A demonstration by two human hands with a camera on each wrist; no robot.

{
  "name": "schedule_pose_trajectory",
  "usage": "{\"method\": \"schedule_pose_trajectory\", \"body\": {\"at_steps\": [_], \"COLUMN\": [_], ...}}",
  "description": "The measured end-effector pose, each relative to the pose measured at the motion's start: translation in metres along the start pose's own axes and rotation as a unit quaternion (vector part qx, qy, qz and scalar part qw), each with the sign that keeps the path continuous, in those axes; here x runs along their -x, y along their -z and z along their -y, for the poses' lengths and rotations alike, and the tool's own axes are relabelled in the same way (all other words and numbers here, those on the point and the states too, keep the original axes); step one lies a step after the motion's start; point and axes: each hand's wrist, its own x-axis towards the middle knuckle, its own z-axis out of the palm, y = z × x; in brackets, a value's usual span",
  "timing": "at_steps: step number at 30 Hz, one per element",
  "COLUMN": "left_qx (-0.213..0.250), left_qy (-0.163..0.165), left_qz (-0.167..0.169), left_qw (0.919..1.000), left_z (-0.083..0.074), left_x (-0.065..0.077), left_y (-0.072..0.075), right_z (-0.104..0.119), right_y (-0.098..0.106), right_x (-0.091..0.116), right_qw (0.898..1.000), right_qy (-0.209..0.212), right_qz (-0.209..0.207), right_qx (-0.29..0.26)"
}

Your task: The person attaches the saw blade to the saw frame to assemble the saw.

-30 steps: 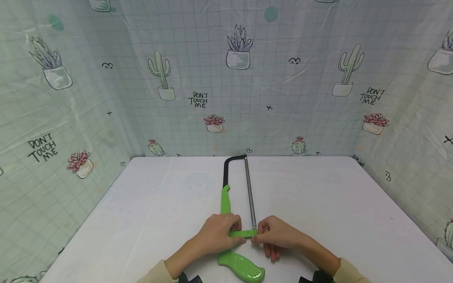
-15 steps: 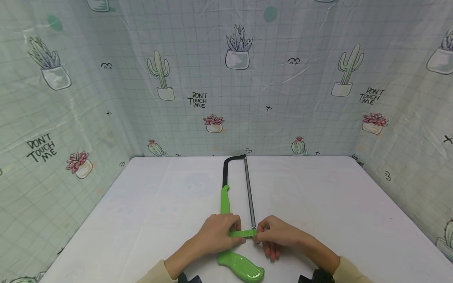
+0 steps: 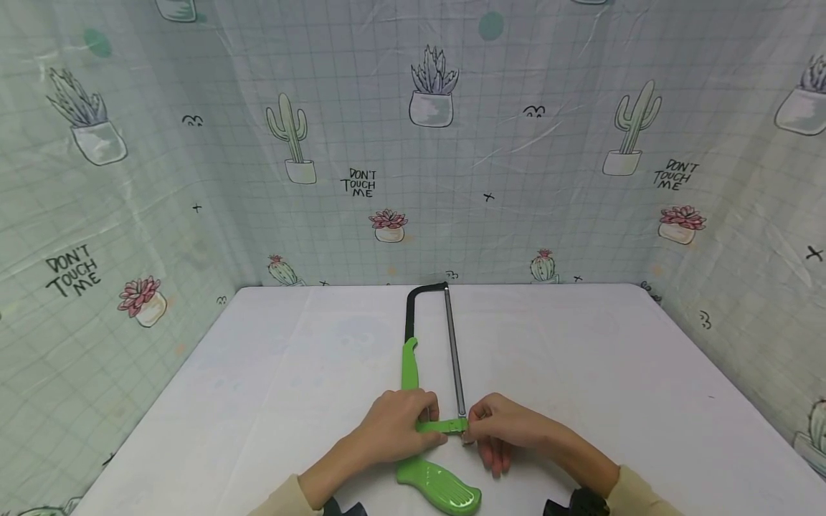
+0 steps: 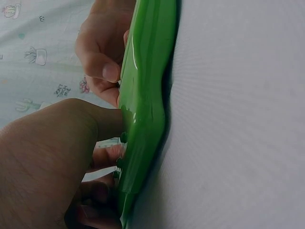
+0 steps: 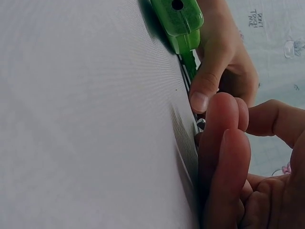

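Observation:
A hacksaw (image 3: 410, 362) lies on the white table, its black front bow pointing away and its green grip nearest the wearer. Along its right side runs the grey blade (image 3: 454, 344). My left hand (image 3: 396, 426) holds the green frame, thumb and fingers on either side of the short crosspiece (image 3: 444, 426). At the crosspiece's right end, my right hand (image 3: 506, 423) pinches a small metal piece (image 5: 201, 124) with thumb and index finger; its exact shape is mostly covered. The other right fingers (image 5: 233, 167) hang curled near the table. In the left wrist view the green grip (image 4: 147, 81) hides part of both hands.
The white table (image 3: 581, 344) extends around the saw on all sides. Behind it and at both sides hangs a pale checked curtain (image 3: 490, 143) printed with cacti. Dark straps (image 3: 577, 503) show at the wrists along the bottom edge.
My right thumb has shifted slightly rightward and up, and a small metal bit now shows below the crosspiece's end. The left hand and hacksaw stay in place.

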Motion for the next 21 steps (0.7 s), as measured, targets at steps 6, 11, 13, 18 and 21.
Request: {"method": "schedule_pose_trajectory", "body": {"at_steps": [6,11,13,18,21], "left_qx": [0.006,0.009,0.01,0.011,0.011], "left_qy": [0.003,0.004,0.005,0.006,0.006], "left_qz": [0.0,-0.001,-0.001,-0.001,0.0], "left_qw": [1.0,1.0,0.9999,0.9999,0.9999], "left_z": [-0.0006,-0.0014,-0.0014,-0.0011,-0.0008], "left_x": [0.0004,0.001,0.001,0.001,0.0008], "left_y": [0.0001,0.0003,0.0005,0.0003,-0.0001], "right_z": [-0.0008,-0.0013,-0.0018,-0.0026,-0.0027], "right_y": [0.0021,0.0039,0.0043,0.0037,0.0021], "right_x": [0.0004,0.0004,0.0003,0.0004,0.0004], "right_qw": [1.0,1.0,0.999,0.999,1.0], "right_qy": [0.008,0.014,0.017,0.021,0.015], "right_qz": [0.013,0.025,0.027,0.023,0.009], "right_qx": [-0.006,-0.012,-0.013,-0.011,0.001]}}
